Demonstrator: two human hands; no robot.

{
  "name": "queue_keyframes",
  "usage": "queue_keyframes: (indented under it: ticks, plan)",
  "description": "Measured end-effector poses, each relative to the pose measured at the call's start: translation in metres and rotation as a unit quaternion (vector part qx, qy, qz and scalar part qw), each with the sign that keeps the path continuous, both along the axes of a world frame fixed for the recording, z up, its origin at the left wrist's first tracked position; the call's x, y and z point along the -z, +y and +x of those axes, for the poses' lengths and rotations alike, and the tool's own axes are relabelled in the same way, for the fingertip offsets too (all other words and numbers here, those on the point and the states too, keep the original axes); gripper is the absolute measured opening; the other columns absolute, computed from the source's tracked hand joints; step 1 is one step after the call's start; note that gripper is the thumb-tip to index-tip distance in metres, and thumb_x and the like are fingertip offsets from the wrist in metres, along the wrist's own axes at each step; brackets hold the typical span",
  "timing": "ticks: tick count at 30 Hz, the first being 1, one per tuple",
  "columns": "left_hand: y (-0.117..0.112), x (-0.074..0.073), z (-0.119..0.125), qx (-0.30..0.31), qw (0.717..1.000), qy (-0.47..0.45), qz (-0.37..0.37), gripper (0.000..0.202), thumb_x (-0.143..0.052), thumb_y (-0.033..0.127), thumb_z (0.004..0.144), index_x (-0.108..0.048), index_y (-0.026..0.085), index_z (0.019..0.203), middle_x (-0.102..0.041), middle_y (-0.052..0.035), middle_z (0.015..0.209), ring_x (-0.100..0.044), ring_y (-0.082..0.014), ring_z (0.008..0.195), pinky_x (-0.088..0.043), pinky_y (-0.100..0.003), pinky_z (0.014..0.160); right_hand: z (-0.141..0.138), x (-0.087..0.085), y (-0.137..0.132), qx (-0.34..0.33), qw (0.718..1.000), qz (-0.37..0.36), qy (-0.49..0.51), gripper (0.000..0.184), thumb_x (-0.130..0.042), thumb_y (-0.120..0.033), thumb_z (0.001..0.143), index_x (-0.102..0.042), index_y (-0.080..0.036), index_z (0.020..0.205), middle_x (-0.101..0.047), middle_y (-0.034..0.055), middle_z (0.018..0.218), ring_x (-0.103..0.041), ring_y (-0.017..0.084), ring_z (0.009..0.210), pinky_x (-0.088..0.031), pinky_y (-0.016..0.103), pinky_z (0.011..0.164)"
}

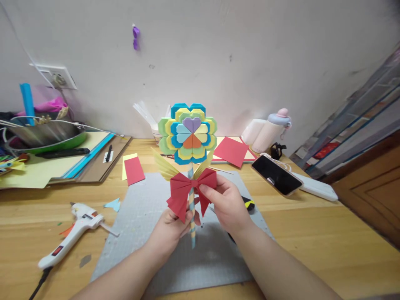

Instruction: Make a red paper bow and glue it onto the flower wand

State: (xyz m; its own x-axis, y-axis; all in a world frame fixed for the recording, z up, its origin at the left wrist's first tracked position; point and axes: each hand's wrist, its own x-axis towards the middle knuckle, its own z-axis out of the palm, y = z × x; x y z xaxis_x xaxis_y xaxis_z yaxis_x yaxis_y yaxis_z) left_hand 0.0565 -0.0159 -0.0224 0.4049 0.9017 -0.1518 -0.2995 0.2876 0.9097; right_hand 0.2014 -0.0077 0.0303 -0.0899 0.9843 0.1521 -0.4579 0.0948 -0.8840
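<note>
A paper flower wand stands upright before me, its layered flower head (192, 134) made of folded hearts in blue, yellow, green, purple and orange. Below the head, pale yellow pleated wings (167, 166) spread to the sides, behind a red paper bow (183, 191). My left hand (171, 223) is closed around the blue-and-cream striped stick (192, 227), just under the bow. With thumb and fingers, my right hand (226, 202) pinches the bow's right loop. Some of the fingers are hidden behind the bow and stick.
A grey cutting mat (140, 241) lies under my hands. At left are a hot glue gun (83, 223) and paper scraps; a metal bowl (46, 135) sits behind. A phone (276, 174), a power bank (315, 186) and a pink bottle (270, 131) are at right. Red paper (231, 151) lies near the wall.
</note>
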Motion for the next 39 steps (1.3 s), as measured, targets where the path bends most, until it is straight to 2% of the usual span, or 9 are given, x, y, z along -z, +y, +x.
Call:
queue_keyframes:
  ticks: [2,7,10,13,18,22,28,33,39]
  plan:
    - [0.000,0.001,-0.001,0.005,1.000,-0.001,0.003,0.033,-0.076,0.049,0.069,-0.066,0.017,0.075,-0.062,-0.0008,0.068,-0.053,-0.0121,0.066,-0.039,-0.022,0.061,0.001,0.001,0.001,0.011,1.000,-0.007,-0.006,0.012,-0.069,-0.028,0.080,-0.066,-0.019,0.088,-0.068,0.0005,0.075,-0.061,0.015,0.050,-0.052,0.027,0.038]
    - [0.001,0.002,-0.001,0.018,1.000,0.003,0.010,0.033,-0.074,0.047,0.072,-0.063,0.016,0.071,-0.061,-0.0009,0.066,-0.048,-0.0105,0.062,-0.035,-0.021,0.057,0.003,-0.001,0.002,0.057,0.998,-0.011,-0.020,0.012,-0.072,-0.026,0.076,-0.068,-0.018,0.083,-0.070,0.0011,0.080,-0.067,0.017,0.070,-0.057,0.028,0.061]
    - [0.002,0.005,-0.001,0.023,1.000,0.008,0.012,0.035,-0.073,0.048,0.073,-0.062,0.015,0.070,-0.060,-0.0007,0.065,-0.041,-0.0079,0.055,-0.030,-0.021,0.052,0.005,-0.003,0.003,0.060,0.997,-0.015,-0.043,0.014,-0.072,-0.027,0.075,-0.067,-0.018,0.085,-0.070,0.0012,0.081,-0.067,0.017,0.074,-0.056,0.029,0.065]
    - [0.002,0.007,0.000,0.026,1.000,0.013,0.011,0.036,-0.072,0.050,0.073,-0.062,0.015,0.071,-0.060,0.0000,0.064,-0.035,-0.0059,0.050,-0.026,-0.022,0.050,0.005,-0.006,0.002,0.061,0.996,-0.023,-0.066,0.016,-0.071,-0.028,0.075,-0.067,-0.017,0.085,-0.070,0.0019,0.080,-0.067,0.017,0.071,-0.055,0.028,0.063]
    - [0.004,0.008,0.001,0.024,1.000,0.019,0.007,0.038,-0.073,0.051,0.071,-0.062,0.015,0.070,-0.060,-0.0013,0.065,-0.040,-0.0076,0.053,-0.026,-0.022,0.050,0.004,-0.007,0.001,0.067,0.994,-0.034,-0.084,0.016,-0.070,-0.028,0.076,-0.065,-0.015,0.083,-0.070,0.0023,0.078,-0.064,0.014,0.063,-0.054,0.026,0.056]
    - [0.004,0.010,0.001,0.022,0.999,0.024,0.003,0.038,-0.073,0.051,0.071,-0.064,0.015,0.072,-0.060,-0.0010,0.065,-0.036,-0.0062,0.049,-0.024,-0.023,0.049,0.003,-0.006,0.001,0.069,0.994,-0.039,-0.080,0.017,-0.070,-0.029,0.076,-0.064,-0.015,0.083,-0.069,0.0025,0.077,-0.063,0.015,0.060,-0.053,0.026,0.053]
    - [0.005,0.012,0.001,0.014,0.999,0.029,0.003,0.041,-0.074,0.054,0.068,-0.065,0.014,0.071,-0.059,-0.0010,0.063,-0.038,-0.0069,0.051,-0.025,-0.022,0.050,0.000,-0.004,0.000,0.083,0.993,-0.045,-0.075,0.017,-0.070,-0.030,0.076,-0.063,-0.016,0.082,-0.069,0.0028,0.080,-0.064,0.015,0.066,-0.055,0.028,0.057]
    - [0.006,0.010,0.001,0.012,0.999,0.031,0.001,0.042,-0.075,0.055,0.066,-0.064,0.014,0.069,-0.059,-0.0011,0.063,-0.040,-0.0080,0.053,-0.027,-0.022,0.051,0.001,-0.002,0.000,0.075,0.994,-0.021,-0.077,0.019,-0.070,-0.032,0.077,-0.062,-0.018,0.087,-0.067,0.0014,0.082,-0.063,0.015,0.068,-0.055,0.027,0.059]
    - [0.002,0.004,0.001,0.010,1.000,0.027,0.001,0.038,-0.075,0.050,0.069,-0.064,0.014,0.070,-0.060,-0.0009,0.064,-0.037,-0.0074,0.052,-0.025,-0.023,0.050,-0.002,-0.004,-0.003,0.118,0.990,0.001,-0.078,0.031,-0.072,-0.033,0.076,-0.050,-0.022,0.095,-0.066,0.0012,0.092,-0.065,0.016,0.080,-0.055,0.027,0.066]
